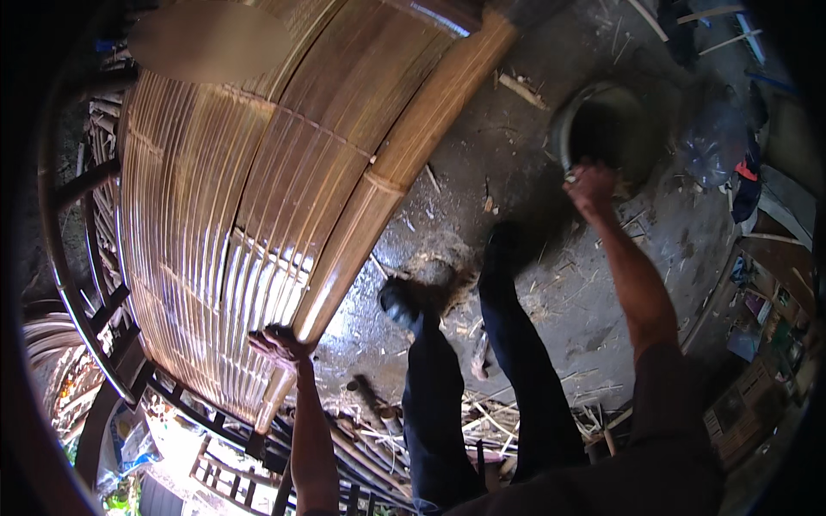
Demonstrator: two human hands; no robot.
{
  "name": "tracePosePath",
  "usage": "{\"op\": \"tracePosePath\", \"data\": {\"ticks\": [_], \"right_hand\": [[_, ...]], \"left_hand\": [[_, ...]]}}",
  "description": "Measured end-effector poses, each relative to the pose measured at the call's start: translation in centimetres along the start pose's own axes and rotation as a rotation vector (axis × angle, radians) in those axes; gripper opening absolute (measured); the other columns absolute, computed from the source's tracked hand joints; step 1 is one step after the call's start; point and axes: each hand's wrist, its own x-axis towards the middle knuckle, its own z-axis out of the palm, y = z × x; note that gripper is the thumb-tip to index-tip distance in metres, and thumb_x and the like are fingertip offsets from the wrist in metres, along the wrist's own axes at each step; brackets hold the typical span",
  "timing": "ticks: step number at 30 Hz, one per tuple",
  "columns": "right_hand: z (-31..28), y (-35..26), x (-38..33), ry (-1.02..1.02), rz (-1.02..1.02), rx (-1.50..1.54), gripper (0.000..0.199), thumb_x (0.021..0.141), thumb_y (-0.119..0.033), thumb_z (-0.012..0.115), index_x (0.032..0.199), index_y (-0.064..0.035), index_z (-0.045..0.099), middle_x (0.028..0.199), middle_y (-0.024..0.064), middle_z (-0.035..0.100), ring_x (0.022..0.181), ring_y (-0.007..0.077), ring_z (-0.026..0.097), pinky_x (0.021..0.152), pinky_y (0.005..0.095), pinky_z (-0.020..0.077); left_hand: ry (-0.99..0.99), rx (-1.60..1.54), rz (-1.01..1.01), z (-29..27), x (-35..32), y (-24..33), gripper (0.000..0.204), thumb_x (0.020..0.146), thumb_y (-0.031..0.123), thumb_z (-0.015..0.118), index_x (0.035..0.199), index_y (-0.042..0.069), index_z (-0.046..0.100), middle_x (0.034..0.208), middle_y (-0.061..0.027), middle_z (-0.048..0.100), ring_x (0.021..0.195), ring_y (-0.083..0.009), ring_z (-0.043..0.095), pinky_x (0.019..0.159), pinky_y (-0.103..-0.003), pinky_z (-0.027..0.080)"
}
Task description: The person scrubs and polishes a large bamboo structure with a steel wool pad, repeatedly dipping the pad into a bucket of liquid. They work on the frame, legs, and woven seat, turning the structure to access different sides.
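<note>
A wide bench of split bamboo slats [198, 172] has a thick bamboo pole [374, 185] along its right edge. My left hand [280, 346] lies on the bench near the lower end of that pole, fingers stretched out and nothing in them. On the right, my right hand [592, 187] is closed on the near-left rim of a round bucket [561, 142] with a dark inside. The bucket stands on the floor, apart from the bench. The palm side of my right hand and the bucket's contents are hidden.
My legs are stretched over the dark floor [551, 344], strewn with bamboo scraps. Bamboo poles [357, 447] lie below. A clear plastic bag [714, 155] is beyond the bucket; cardboard boxes [744, 408] stand at right. A curved railing [64, 267] borders the bench's left.
</note>
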Motion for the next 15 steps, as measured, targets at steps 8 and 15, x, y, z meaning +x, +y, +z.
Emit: {"op": "tracePosePath", "data": {"ticks": [8, 15], "right_hand": [[13.9, 8.1, -4.5, 0.05, 0.212, 1.059, 0.036, 0.092, -0.05, 0.039, 0.111, -0.0227, 0.054, 0.116, 0.0018, 0.051, 0.111, 0.0209, 0.047, 0.097, 0.0572, 0.032], [27.5, 11.8, -11.5, -0.119, -0.168, -0.858, 0.049, 0.086, -0.055, 0.056, 0.117, -0.019, 0.061, 0.132, 0.0017, 0.052, 0.12, 0.0232, 0.046, 0.102, 0.056, 0.0322]], "left_hand": [[-0.179, -0.226, -0.237, 0.7, -0.8, -0.1, 0.077, 0.099, 0.062, 0.015, 0.151, 0.005, 0.025, 0.154, -0.0259, 0.025, 0.143, -0.0441, 0.021, 0.117, -0.057, 0.017], [-0.123, -0.221, -0.233, -1.0, 0.0, 1.8, 0.074, 0.101, 0.058, 0.018, 0.151, 0.004, 0.025, 0.153, -0.0258, 0.028, 0.141, -0.0449, 0.025, 0.115, -0.057, 0.02]]}}
